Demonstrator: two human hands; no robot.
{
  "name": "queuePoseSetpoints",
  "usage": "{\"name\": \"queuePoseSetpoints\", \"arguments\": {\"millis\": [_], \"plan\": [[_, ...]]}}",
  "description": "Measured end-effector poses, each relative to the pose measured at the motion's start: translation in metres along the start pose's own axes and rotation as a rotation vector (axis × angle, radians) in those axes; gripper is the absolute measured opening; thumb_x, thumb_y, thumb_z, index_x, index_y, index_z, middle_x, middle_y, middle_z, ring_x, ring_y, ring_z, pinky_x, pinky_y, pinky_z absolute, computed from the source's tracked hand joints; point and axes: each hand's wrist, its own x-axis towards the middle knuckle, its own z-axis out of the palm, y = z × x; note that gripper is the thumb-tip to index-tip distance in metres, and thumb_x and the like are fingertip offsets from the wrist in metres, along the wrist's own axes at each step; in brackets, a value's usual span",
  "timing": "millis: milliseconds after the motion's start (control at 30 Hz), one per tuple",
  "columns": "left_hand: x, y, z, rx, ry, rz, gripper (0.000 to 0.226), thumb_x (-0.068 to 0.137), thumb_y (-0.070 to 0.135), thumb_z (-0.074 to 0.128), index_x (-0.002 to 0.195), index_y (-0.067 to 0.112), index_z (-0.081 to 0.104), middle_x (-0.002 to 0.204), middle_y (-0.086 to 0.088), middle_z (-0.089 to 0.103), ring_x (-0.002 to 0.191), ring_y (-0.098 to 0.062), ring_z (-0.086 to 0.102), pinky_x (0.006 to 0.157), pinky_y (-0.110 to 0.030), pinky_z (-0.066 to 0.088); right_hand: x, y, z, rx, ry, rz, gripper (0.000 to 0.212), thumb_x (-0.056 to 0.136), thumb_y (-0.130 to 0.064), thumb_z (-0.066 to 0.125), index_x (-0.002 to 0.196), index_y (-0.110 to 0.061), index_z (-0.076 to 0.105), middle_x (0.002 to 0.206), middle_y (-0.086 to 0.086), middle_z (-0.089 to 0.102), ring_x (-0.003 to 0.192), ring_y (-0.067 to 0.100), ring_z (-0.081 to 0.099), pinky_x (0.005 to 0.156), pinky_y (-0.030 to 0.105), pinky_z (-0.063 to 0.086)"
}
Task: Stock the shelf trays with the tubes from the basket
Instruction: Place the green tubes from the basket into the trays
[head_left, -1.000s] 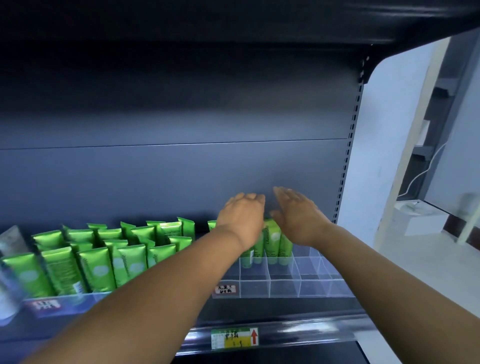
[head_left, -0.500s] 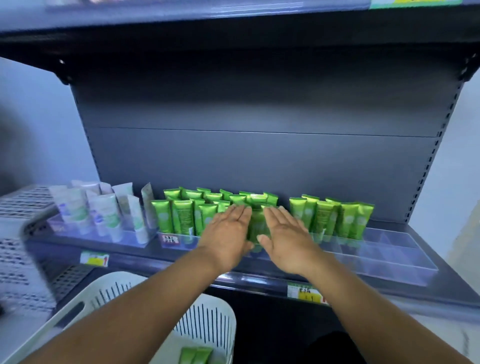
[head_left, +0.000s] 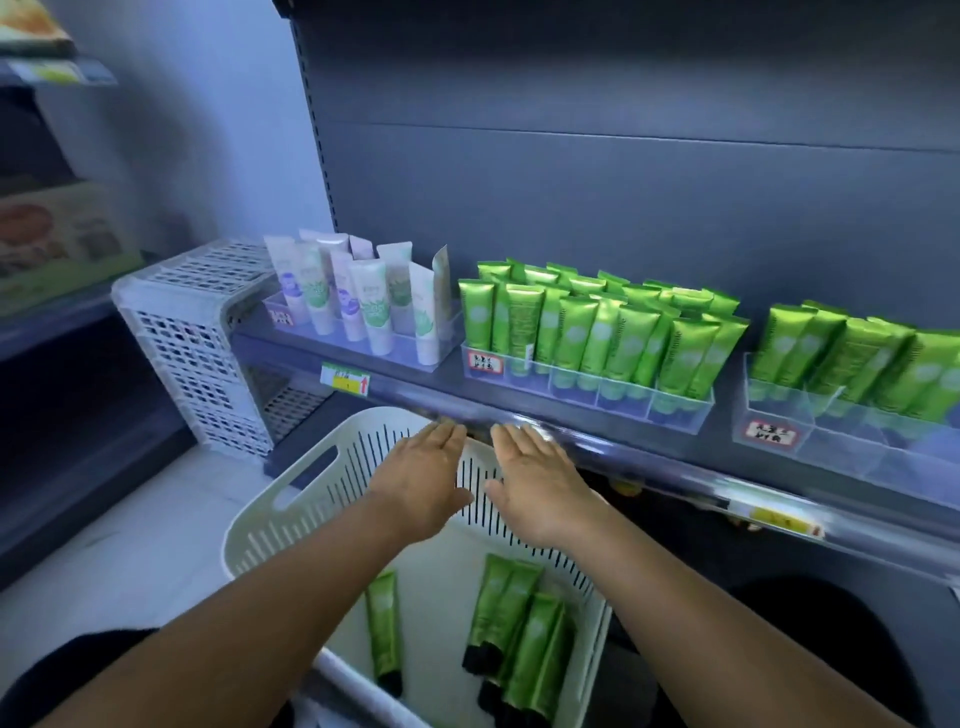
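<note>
Shelf (head_left: 597, 431) at centre carries stocked trays (head_left: 582, 384); our left hand (head_left: 423, 483) and right hand (head_left: 540, 483), flat and empty, hover over the basket (head_left: 291, 499) of tubes (head_left: 519, 623).

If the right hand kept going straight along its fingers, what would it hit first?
Probably the dark front edge rail of the shelf: the open right hand points at it, fingertips just short. Depth is unclear; it hovers over the white slotted plastic basket.

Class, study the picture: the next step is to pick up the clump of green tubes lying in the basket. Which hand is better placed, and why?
Probably the right hand. Both hands are open and empty, but it hovers nearer above the clump of green tubes; the left hand is nearer the single tube.
</note>
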Motion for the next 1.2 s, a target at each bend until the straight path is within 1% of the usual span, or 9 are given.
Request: {"name": "queuePoseSetpoints", "arguments": {"millis": [200,267,433,600,733,833,967,1100,1200], "plan": [[0.004,-0.033,0.050,-0.028,-0.150,-0.079,0.085,0.092,0.046,0.054,0.153,0.012,0.006,0.161,-0.004,0.009,0.148,-0.020,0.011,0.119,-0.035,0.016,0.027,-0.016,0.056,0.040,-0.135,0.011,0.076,0.098,-0.041,0.042,0.153,-0.016,-0.003,0.162,0.003,-0.007,0.149,0.019,-0.008,0.120,0.036,-0.003],[0.009,-0.040,0.068,-0.034,-0.201,-0.083,0.091,0.088,0.048,0.059,0.153,0.012,0.006,0.161,-0.004,0.010,0.148,-0.021,0.012,0.120,-0.038,0.018,0.036,-0.015,0.074,0.025,-0.181,0.014,0.081,0.096,-0.042,0.048,0.153,-0.015,-0.002,0.162,0.004,-0.005,0.149,0.020,-0.005,0.121,0.038,-0.001],[0.020,-0.058,0.106,0.039,-0.415,-0.071,0.111,0.079,0.052,0.068,0.153,0.009,-0.003,0.161,-0.008,-0.001,0.149,-0.025,0.004,0.121,-0.041,0.012,0.054,-0.009,0.113,-0.003,-0.359,0.014,0.105,0.081,-0.042,0.069,0.153,-0.016,-0.003,0.162,0.003,-0.002,0.149,0.024,-0.001,0.122,0.043,0.005],[0.027,-0.073,0.135,0.113,-0.624,-0.088,0.125,0.072,0.041,0.080,0.152,0.013,-0.012,0.161,-0.010,-0.010,0.149,-0.031,0.000,0.117,-0.047,0.017,0.059,-0.002,0.142,-0.038,-0.572,0.082,0.115,0.080,-0.032,0.074,0.150,-0.029,-0.016,0.160,0.002,-0.018,0.147,0.030,-0.013,0.121,0.046,0.001],[0.031,-0.074,0.158,0.110,-0.740,-0.107,0.134,0.065,0.036,0.086,0.151,0.019,-0.016,0.158,-0.016,-0.015,0.146,-0.040,0.001,0.117,-0.051,0.020,0.062,0.001,0.162,-0.095,-0.681,0.150,0.119,0.078,-0.030,0.075,0.147,-0.035,-0.022,0.158,0.004,-0.023,0.145,0.040,-0.015,0.118,0.052,-0.001],[0.031,-0.071,0.172,0.111,-0.791,-0.141,0.132,0.068,0.031,0.084,0.149,0.025,-0.019,0.156,-0.018,-0.021,0.144,-0.046,0.001,0.116,-0.054,0.022,0.066,0.004,0.171,-0.080,-0.701,0.155,0.122,0.077,-0.029,0.077,0.147,-0.035,-0.022,0.158,0.003,-0.023,0.145,0.040,-0.016,0.118,0.052,0.000],[0.031,-0.066,0.182,0.079,-0.789,-0.170,0.125,0.074,0.027,0.080,0.147,0.034,-0.022,0.154,-0.020,-0.027,0.142,-0.050,-0.001,0.113,-0.057,0.026,0.069,0.005,0.177,-0.026,-0.675,0.063,0.126,0.071,-0.022,0.081,0.149,-0.035,-0.017,0.159,-0.002,-0.019,0.147,0.032,-0.015,0.118,0.051,0.007],[0.032,-0.062,0.179,0.119,-0.759,-0.119,0.122,0.078,0.028,0.076,0.148,0.029,-0.024,0.154,-0.028,-0.018,0.142,-0.051,0.003,0.111,-0.053,0.031,0.067,0.000,0.183,-0.001,-0.622,-0.009,0.122,0.074,-0.024,0.079,0.149,-0.034,-0.016,0.160,0.001,-0.018,0.147,0.028,-0.015,0.118,0.047,0.011],[0.031,-0.062,0.173,0.134,-0.729,-0.108,0.118,0.079,0.026,0.075,0.150,0.021,-0.018,0.153,-0.029,0.000,0.137,-0.045,0.024,0.104,-0.046,0.038,0.069,0.001,0.188,-0.046,-0.605,0.044,0.124,0.073,-0.033,0.079,0.148,-0.032,-0.020,0.157,0.006,-0.025,0.146,0.033,-0.018,0.118,0.050,0.007]]}}
